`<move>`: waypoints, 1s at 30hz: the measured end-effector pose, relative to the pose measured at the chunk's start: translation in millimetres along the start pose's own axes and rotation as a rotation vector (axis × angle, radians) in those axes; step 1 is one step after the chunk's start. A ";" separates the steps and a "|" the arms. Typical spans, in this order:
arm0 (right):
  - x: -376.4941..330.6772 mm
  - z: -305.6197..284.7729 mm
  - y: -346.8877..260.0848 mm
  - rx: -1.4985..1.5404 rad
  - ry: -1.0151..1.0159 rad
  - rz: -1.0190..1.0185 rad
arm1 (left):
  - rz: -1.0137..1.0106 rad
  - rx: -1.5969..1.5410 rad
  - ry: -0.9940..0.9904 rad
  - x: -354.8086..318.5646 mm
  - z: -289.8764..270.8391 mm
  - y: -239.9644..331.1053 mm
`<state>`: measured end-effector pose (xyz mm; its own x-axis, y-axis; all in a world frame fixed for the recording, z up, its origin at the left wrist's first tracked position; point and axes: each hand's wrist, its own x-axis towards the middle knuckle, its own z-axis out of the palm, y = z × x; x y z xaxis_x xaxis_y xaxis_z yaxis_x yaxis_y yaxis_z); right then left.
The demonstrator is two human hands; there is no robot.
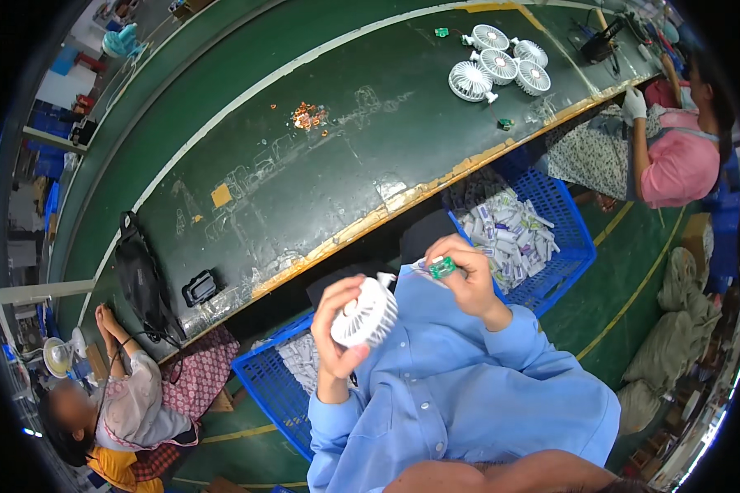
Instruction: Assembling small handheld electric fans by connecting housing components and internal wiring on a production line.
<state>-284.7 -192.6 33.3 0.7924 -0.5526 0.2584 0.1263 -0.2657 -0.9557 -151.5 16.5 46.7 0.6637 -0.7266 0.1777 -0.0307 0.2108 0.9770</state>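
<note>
White fan (364, 312) sits clamped in left hand (337, 329), below the bench edge (403, 201). Right hand (469, 275) at two o'clock pinches a green board (441, 268). Blue crates (571, 238) flank both sides.
</note>
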 end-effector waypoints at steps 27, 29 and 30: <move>-13.2 -4.6 -24.9 0.401 -0.611 0.469 | 0.325 0.553 -0.119 12.8 65.5 1.6; -15.0 -5.1 -27.2 0.410 -0.608 0.559 | 0.360 0.610 -0.117 7.4 63.4 -0.7; -19.7 -2.9 -23.1 0.323 -0.602 0.494 | 0.358 0.603 -0.126 4.7 62.5 -1.7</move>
<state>-305.0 -177.9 50.7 0.9728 -0.0064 -0.2314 -0.2262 0.1853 -0.9563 -195.1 -28.1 53.2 0.4451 -0.7584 0.4761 -0.6626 0.0786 0.7448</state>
